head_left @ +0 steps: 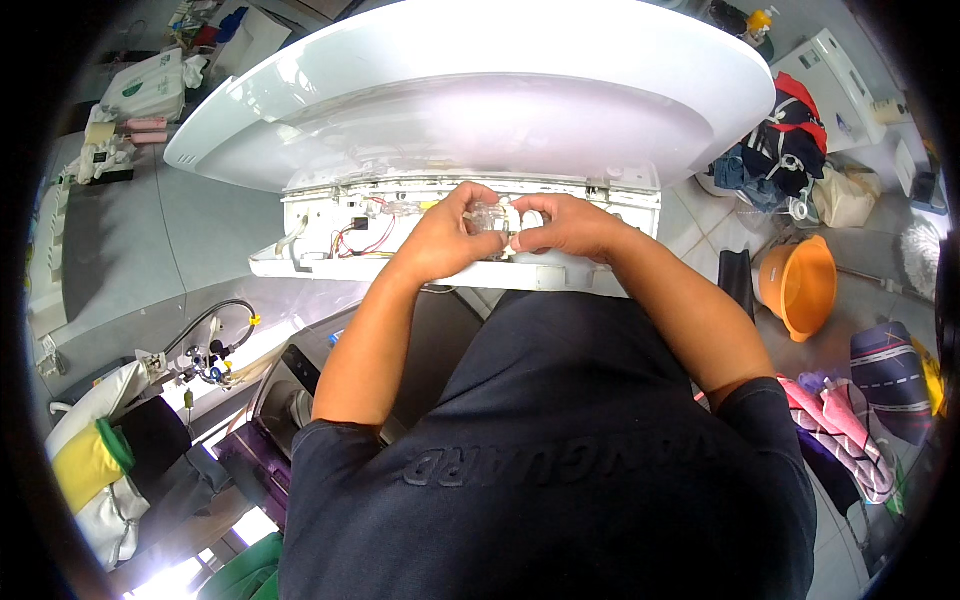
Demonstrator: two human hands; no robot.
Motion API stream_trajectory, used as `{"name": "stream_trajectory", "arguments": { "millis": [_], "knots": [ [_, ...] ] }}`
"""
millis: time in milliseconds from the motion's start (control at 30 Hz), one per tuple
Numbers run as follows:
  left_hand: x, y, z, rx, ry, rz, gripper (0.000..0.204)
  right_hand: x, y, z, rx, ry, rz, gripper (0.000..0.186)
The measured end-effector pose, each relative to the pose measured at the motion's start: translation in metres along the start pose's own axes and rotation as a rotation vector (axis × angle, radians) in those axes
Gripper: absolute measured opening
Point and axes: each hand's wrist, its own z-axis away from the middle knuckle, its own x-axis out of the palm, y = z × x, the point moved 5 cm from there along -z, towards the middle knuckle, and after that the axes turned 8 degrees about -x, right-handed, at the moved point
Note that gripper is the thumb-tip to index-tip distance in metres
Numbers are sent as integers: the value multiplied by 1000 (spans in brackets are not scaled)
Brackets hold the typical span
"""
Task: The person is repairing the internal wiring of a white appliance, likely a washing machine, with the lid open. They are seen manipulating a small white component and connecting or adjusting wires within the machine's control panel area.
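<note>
1. Clear part [486, 216]: partly covered by left hand [443, 238]; kind indeterminable.
2. White part [533, 218]: partly covered by right hand [580, 229].
3. Cover [480, 110]: top cut off.
4. Shirt [560, 530]: cut off below.
5. Wires [384, 238]: ends too small to trace.

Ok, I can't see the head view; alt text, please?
The left hand and right hand hold a small clear part between them, over an open white casing with thin coloured wires at its left. A large white panel rises beyond it; an orange basin is on the right.

orange tub [812, 285] off to the right, kinda messy dark clothes pile [785, 150], yellow pump bottle [760, 21], yellow-and-green cloth [90, 472] lower left
</note>
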Motion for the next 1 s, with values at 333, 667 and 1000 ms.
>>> {"name": "stream_trajectory", "arguments": {
  "millis": [333,667,1000],
  "knots": [
    [-4,10,11,26,28,-35,57,-2,7,-3,-15,23,-11,61],
    [-9,-3,9,31,-26,91,55,-2,7,-3,2,22,-25,61],
    [-20,-4,12,33,-106,426,39,-3,14,-7,-1,10,-17,65]
  ]
}}
